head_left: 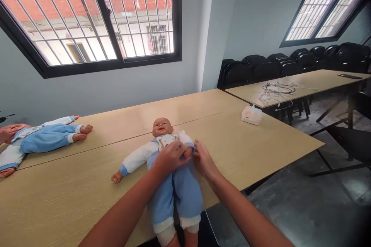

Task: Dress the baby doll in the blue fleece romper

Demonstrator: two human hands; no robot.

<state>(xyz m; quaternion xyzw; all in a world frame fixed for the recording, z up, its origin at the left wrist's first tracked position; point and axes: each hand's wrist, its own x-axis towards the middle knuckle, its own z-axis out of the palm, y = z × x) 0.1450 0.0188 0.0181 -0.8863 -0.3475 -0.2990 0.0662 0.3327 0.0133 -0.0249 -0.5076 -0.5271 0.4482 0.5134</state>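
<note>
A baby doll [185, 185] in a blue and white fleece outfit lies on its back on the table, its head away from me and its feet over the near edge. Its left arm is bent across its front. Reaching over the doll's chest, my left hand [171, 156] is closed on that arm near the doll's hand. My right hand [205, 160] has its fingers curled at the blue cuff [192, 146] of the same sleeve; the fingertips are partly hidden. The doll's other arm stretches out to the left on the tabletop.
The wooden table [72, 185] extends to the left, where a second, similar doll [48, 137] lies. A tissue box [251, 115] stands at the right. Tangled cables [278, 89] lie on another table behind it, with stacked black chairs [261, 68] along the wall.
</note>
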